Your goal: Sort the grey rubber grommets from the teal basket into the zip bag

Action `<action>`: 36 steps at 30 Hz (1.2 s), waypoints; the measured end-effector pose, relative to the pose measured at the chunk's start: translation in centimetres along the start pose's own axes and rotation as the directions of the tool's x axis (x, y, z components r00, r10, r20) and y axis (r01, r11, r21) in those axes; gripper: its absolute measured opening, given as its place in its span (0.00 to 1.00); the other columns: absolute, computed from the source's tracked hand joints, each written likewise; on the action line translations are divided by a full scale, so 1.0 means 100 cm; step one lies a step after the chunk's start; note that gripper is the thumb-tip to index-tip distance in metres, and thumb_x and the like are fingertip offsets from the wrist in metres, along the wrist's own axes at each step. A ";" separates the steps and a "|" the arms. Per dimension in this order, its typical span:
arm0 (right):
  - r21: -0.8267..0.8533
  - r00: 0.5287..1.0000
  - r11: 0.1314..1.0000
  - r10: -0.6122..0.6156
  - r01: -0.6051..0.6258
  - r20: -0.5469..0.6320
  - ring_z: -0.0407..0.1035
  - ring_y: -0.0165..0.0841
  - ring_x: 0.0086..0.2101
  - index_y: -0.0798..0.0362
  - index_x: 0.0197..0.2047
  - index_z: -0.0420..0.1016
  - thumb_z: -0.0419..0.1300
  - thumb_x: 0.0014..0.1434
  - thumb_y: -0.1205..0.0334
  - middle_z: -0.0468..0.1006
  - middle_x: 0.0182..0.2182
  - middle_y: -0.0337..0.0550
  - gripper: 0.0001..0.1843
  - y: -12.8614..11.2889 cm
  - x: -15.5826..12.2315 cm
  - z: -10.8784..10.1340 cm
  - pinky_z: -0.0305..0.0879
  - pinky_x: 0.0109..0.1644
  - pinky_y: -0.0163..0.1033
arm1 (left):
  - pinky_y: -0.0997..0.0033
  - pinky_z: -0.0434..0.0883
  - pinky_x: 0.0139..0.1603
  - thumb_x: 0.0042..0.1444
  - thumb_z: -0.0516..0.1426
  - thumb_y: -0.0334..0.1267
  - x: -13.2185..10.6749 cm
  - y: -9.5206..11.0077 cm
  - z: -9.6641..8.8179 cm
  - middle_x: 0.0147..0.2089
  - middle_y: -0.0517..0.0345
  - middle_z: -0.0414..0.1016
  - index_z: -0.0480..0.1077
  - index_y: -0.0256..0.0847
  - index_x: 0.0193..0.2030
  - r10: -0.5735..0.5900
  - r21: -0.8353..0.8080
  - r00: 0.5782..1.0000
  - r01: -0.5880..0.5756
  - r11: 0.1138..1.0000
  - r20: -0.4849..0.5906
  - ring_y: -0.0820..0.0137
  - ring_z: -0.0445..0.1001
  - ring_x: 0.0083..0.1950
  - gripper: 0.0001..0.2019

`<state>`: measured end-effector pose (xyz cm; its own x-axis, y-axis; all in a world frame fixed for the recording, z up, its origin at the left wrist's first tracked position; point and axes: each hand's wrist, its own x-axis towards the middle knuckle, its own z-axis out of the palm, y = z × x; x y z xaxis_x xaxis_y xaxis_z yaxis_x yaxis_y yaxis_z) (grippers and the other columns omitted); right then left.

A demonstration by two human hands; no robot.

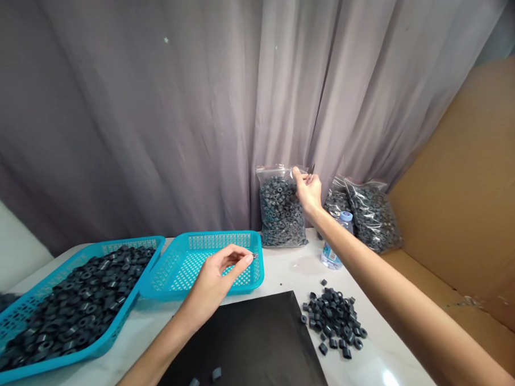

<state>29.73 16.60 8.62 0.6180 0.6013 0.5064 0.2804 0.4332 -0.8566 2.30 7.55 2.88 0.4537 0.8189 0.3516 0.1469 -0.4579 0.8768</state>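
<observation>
My left hand point(220, 274) is closed in a pinch above the near right part of a blue basket point(260, 267) with a lattice floor. A small greyish bit shows at its fingertips, too small to name. Stretched forward, my right hand point(309, 192) is closed around a small dark pointed tool point(311, 170), whose tip points up; its exact kind is unclear. That hand is in front of the upper right corner of a clear zip bag point(282, 211) full of dark grey ring-shaped pieces. Whether it touches the bag I cannot tell.
A second blue basket point(126, 318) at left is heaped with dark pieces. A loose pile of them point(335, 319) lies right of a black mat point(251, 346), which carries two pieces. Behind stand a water bottle point(332, 254), more filled bags point(374, 215), a cardboard wall point(466, 185) and curtains.
</observation>
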 end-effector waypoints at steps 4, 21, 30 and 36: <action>-0.063 0.996 0.994 -0.092 0.093 0.017 0.57 0.29 0.27 0.49 0.39 0.62 0.65 0.56 0.42 0.57 0.25 0.28 0.23 0.006 -0.041 -0.009 0.56 0.37 0.37 | 0.68 0.70 0.52 0.61 0.60 0.48 -0.002 -0.002 0.003 0.41 0.59 0.79 0.75 0.42 0.39 -0.028 0.011 0.999 0.028 1.000 0.039 0.66 0.77 0.46 0.11; 0.098 0.767 0.983 0.058 -0.155 0.639 0.51 0.24 0.22 0.49 0.46 0.76 0.66 0.62 0.57 0.62 0.23 0.30 0.10 -0.030 -0.211 -0.106 0.47 0.26 0.34 | 0.75 0.70 0.49 0.59 0.64 0.45 -0.037 0.033 0.033 0.43 0.60 0.80 0.78 0.46 0.45 -0.228 -0.237 0.946 0.282 0.930 0.231 0.69 0.76 0.48 0.10; 0.148 0.765 0.955 0.108 -0.258 0.635 0.54 0.24 0.22 0.50 0.43 0.77 0.68 0.61 0.58 0.62 0.21 0.30 0.09 -0.019 -0.218 -0.110 0.49 0.25 0.34 | 0.73 0.71 0.50 0.59 0.64 0.46 -0.044 0.031 0.039 0.46 0.58 0.81 0.78 0.46 0.45 -0.284 -0.222 0.914 0.352 0.909 0.289 0.66 0.77 0.50 0.10; 0.158 0.770 0.944 0.132 -0.289 0.624 0.53 0.25 0.22 0.48 0.43 0.79 0.69 0.59 0.60 0.63 0.21 0.31 0.09 -0.016 -0.217 -0.112 0.49 0.25 0.34 | 0.73 0.70 0.51 0.59 0.63 0.46 -0.046 0.028 0.040 0.44 0.60 0.81 0.78 0.48 0.44 -0.280 -0.208 0.903 0.357 0.910 0.324 0.67 0.77 0.48 0.09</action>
<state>24.14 -4.64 -2.10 0.0546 0.9392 0.3391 -0.0303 0.3410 -0.9396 4.15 1.10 2.36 0.6536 0.7561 -0.0346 0.1128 -0.0521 0.9923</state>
